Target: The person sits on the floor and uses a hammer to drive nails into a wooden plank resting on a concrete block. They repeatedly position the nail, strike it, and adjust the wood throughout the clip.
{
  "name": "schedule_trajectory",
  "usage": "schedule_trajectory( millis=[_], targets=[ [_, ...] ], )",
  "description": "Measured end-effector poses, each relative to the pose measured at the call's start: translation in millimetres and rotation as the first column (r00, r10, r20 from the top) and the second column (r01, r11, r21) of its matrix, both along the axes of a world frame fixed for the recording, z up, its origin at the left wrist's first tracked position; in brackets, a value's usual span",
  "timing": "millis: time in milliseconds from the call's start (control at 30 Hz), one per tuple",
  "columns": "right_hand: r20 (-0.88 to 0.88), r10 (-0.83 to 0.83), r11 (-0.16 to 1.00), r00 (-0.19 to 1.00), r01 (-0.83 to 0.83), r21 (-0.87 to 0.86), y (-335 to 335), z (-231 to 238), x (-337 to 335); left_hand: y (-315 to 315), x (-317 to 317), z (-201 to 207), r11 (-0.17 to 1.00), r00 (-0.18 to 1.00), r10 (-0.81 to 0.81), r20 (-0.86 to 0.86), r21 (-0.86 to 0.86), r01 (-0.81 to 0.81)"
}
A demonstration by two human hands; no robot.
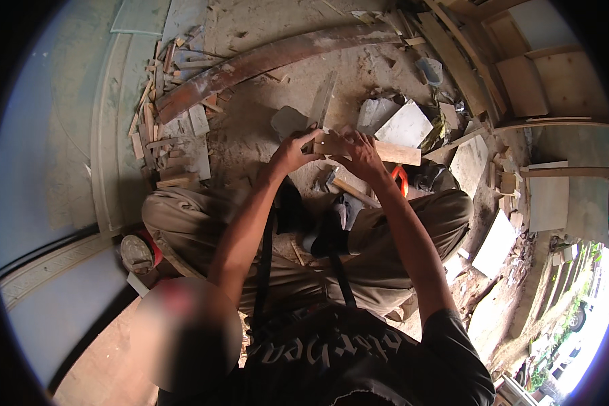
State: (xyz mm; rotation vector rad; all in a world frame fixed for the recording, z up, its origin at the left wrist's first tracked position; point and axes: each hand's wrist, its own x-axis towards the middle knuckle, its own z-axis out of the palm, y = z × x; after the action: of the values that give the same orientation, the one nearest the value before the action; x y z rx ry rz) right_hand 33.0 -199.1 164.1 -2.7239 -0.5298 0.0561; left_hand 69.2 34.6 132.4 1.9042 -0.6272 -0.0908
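My left hand [296,152] is closed round the corner where two wood pieces meet. One piece, a greyish wooden strip [325,95], points away from me. The other, a pale wooden board [399,153], reaches out to the right. My right hand [360,155] grips this board near the corner, fingers over its top. Whether the two pieces are fastened together is hidden by my fingers. Just below my hands, a hammer [350,189] with a wooden handle lies on the ground between my legs. Beside my right forearm is an orange-red tool handle [400,180].
A long curved-looking rusty beam [271,57] lies across the far ground. Wood scraps [172,159] are heaped at the left. White tile-like slabs [404,126] lie beyond the board, and planks [453,61] lean at the far right. My crossed legs [196,206] frame the work.
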Motion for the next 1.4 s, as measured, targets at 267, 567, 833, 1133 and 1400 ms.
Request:
schedule_trajectory(
  millis=[267, 567, 833, 1133, 1400],
  targets=[
    [-0.010, -0.019, 1.000, 1.000, 0.019, -0.023, 0.3, 4.8, -0.3, -0.1, -0.8, -1.4, 0.998, 0.999, 0.030, -0.026, 0.047, -0.029],
    [-0.096, -0.032, 0.999, 0.995, 0.033, 0.006, -4.6, 4.9, 3.8, -6.4, -3.0, -5.2, 0.996, 0.996, 0.087, -0.027, 0.022, -0.087],
    [-0.133, -0.017, 1.000, 0.991, 0.017, 0.000, -7.9, -4.9, 10.6, -8.7, -8.8, -6.4, 0.990, 0.990, 0.142, -0.029, 0.002, -0.142],
    [0.039, 0.004, 0.999, 0.999, -0.003, -0.032, -7.0, -0.4, 9.5, 20.9, 24.2, 5.9, 0.996, 0.985, -0.077, -0.157, 0.042, 0.084],
    [-0.137, -0.013, 1.000, 0.990, 0.014, 0.003, 1.4, 9.6, 9.2, -26.9, 65.3, 8.9, 0.995, 0.988, -0.092, 0.122, 0.051, 0.086]
  ],
)
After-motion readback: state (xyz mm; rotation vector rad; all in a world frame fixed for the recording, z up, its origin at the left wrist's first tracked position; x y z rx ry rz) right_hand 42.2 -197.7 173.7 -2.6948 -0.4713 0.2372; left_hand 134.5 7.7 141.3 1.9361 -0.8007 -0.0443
